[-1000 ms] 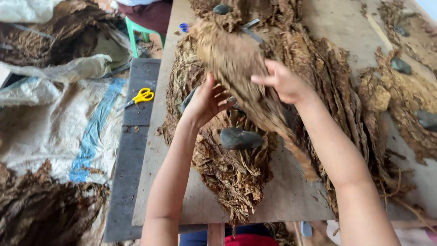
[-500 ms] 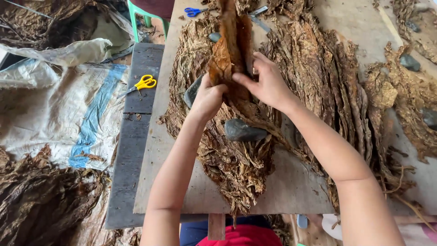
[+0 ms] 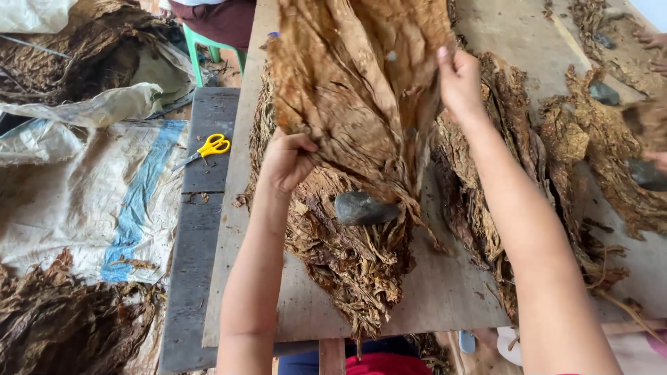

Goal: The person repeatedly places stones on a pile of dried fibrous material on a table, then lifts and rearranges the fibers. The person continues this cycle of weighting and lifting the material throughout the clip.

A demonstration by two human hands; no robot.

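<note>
This looks like a small workshop where dried leaves are sorted by hand. In the middle of the frame a long bare wooden table (image 3: 445,292) is covered with heaps of dry brown crinkled leaves (image 3: 347,257), and a smooth dark grey stone (image 3: 363,207) sits on one heap (more stones lie on heaps at the upper right). At the left, big pale woven plastic sacks (image 3: 90,194) are spread over the floor, with more brown leaf piles (image 3: 69,326) in the lower left corner. A pair of yellow-handled scissors (image 3: 208,147) lies on a dark grey wooden bench (image 3: 198,229) beside the table. A green plastic stool (image 3: 208,45) stands at the top.
</note>
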